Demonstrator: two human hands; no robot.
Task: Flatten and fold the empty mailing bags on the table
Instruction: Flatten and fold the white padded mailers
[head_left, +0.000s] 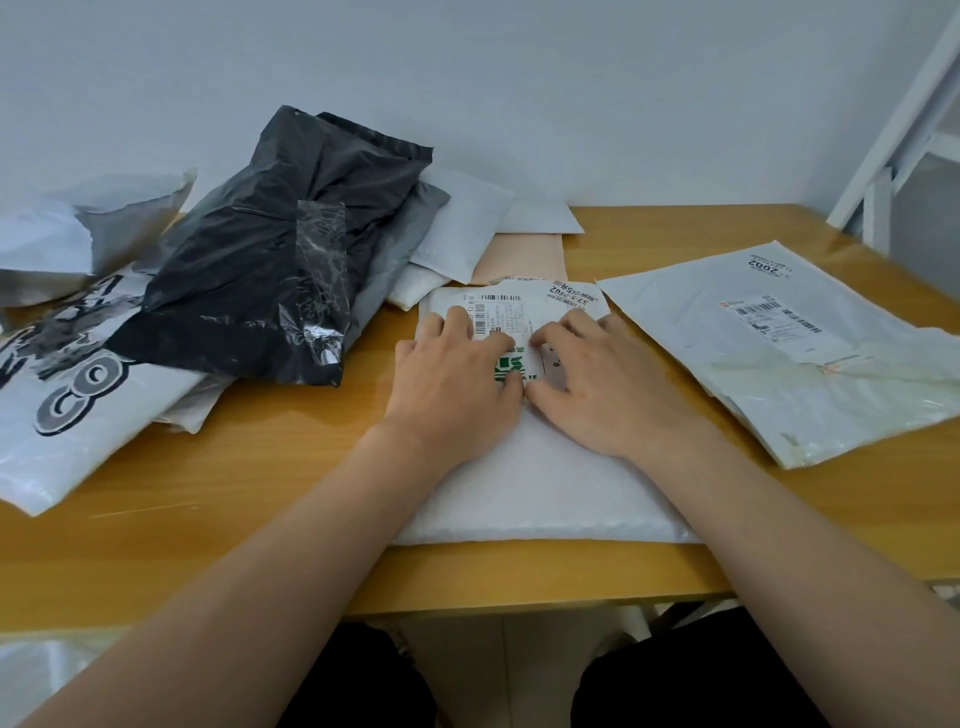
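Label print (501, 319) too small to read — printed bag (78, 410) cut off at the left edge.

Left hand (457, 379), right hand (608, 384) flat, pressing white padded mailer (535, 467) on table (311, 467).

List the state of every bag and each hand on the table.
White padded mailer: flat, far end folded over, pressed down.
Left hand: fingers straight, pressing the fold.
Right hand: pressing the fold.
Black bag: crumpled, unfolded.
White labelled bag: lying flat.
Printed white bag: wrinkled, partly under the black bag.
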